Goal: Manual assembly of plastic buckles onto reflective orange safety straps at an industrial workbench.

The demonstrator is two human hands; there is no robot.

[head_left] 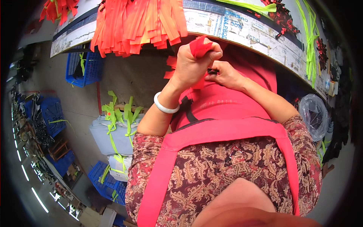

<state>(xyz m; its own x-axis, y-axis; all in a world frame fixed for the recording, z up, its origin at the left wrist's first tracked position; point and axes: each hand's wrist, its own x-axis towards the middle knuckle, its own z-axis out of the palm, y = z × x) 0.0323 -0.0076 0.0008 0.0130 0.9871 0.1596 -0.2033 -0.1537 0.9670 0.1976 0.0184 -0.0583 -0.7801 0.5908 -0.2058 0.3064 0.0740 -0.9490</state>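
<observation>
My left hand [191, 62], below a white bangle, is closed in a fist around red-orange fabric strips [200, 47]. A folded part of them sticks out above the thumb, and more ends [170, 68] show to the left of the wrist. Just right of it, my right hand [228, 76] pinches a small black piece [213, 71] close against the strips. Its exact kind is hard to make out. Both hands are over the lap of my red apron [227, 102]. A thick row of similar red-orange strips [140, 26] hangs over the table's edge.
The worn table [242, 28] curves across the front. Red-and-black bundles [281, 19] and yellow-green strips [311, 49] lie at its right. Blue crates [92, 66] and grey fabric stacks [109, 134] tied with yellow-green strips stand at left. A clear plastic bag [314, 117] is at right.
</observation>
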